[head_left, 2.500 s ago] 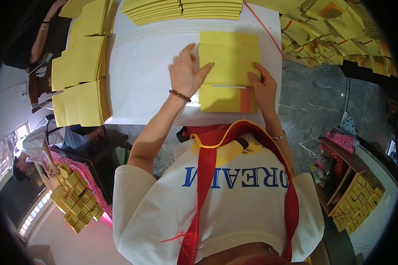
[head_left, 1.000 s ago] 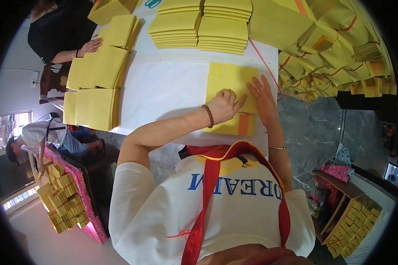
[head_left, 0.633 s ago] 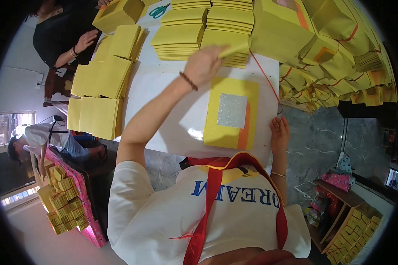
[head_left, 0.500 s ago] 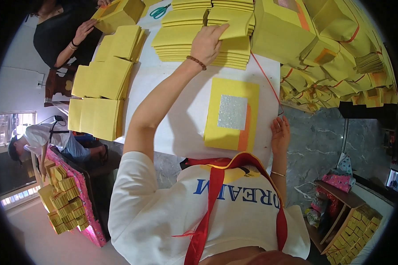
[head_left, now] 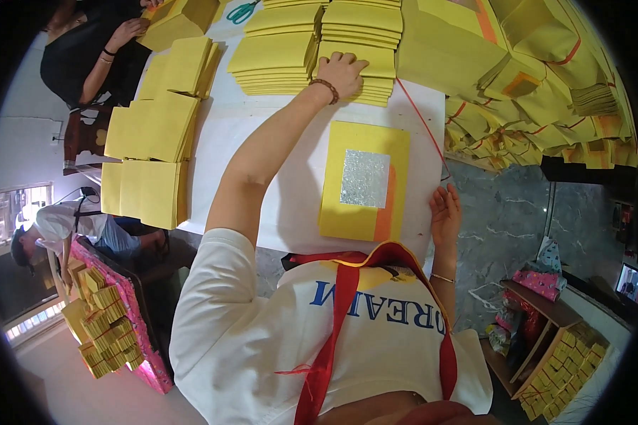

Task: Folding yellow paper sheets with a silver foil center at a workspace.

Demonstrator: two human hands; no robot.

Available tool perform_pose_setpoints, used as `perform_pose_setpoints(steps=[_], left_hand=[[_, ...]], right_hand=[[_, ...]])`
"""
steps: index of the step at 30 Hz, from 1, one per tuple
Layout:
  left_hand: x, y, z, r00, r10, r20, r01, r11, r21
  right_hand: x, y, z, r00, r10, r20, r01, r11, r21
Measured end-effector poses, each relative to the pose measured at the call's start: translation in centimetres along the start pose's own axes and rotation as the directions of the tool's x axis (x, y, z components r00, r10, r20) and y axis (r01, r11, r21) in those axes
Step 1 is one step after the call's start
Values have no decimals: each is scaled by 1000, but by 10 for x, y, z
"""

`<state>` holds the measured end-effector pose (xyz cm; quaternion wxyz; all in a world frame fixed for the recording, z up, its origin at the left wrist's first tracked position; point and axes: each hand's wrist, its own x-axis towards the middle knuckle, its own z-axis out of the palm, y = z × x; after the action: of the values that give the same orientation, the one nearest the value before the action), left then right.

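My left hand (head_left: pixel 342 76) lies on top of a stack of folded yellow paper sheets (head_left: pixel 372 62), its fingers bent and slightly apart. In front of it on the white-covered table (head_left: pixel 276 191) lies a flat yellow paper pile (head_left: pixel 331 198) with a silver square (head_left: pixel 365 178) and an orange strip (head_left: pixel 385 212). Beside the table's right edge is my right hand (head_left: pixel 444 207), palm up with loosely curled, parted fingers. A red string (head_left: pixel 424 124) runs down to near its fingertips; I see nothing gripped in it.
More yellow stacks stand at the left (head_left: pixel 149 191) and far middle (head_left: pixel 273 57). Green-handled scissors (head_left: pixel 243 12) lie at the back. Yellow bundles (head_left: pixel 539 106) crowd the right. A co-worker's hand (head_left: pixel 130 30) touches a yellow block at far left; another person (head_left: pixel 85 219) bends over a pink-edged table.
My left hand has let go of the folded yellow sheet it held raised and come down onto the stack. The right hand stays about where it was beside the table.
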<state>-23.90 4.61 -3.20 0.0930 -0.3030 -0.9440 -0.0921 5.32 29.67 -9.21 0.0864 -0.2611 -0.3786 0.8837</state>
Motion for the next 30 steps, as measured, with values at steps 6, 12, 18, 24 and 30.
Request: perform_pose_setpoints(steps=[6,12,18,24,30], left_hand=[[-15,1,15,998,65,-16,-64,998,29],[-10,-5,12,1000,22,4,-22,997,75],[-35,29,-7,902,-13,-432,-1,1000,-31],[-157,79,-47,968,157,-195,-227,879,-419],[-249,120,-45,964,266,9,-247,908,-339]], right_hand=[[0,-1,3,997,1,-71,-1,1000,1],[-22,3,53,996,-57,-74,27,935,-355],[-34,14,70,998,-63,13,62,880,-470],[-33,20,61,978,-67,199,183,734,-654],[-27,33,49,944,-131,303,299,726,-619]])
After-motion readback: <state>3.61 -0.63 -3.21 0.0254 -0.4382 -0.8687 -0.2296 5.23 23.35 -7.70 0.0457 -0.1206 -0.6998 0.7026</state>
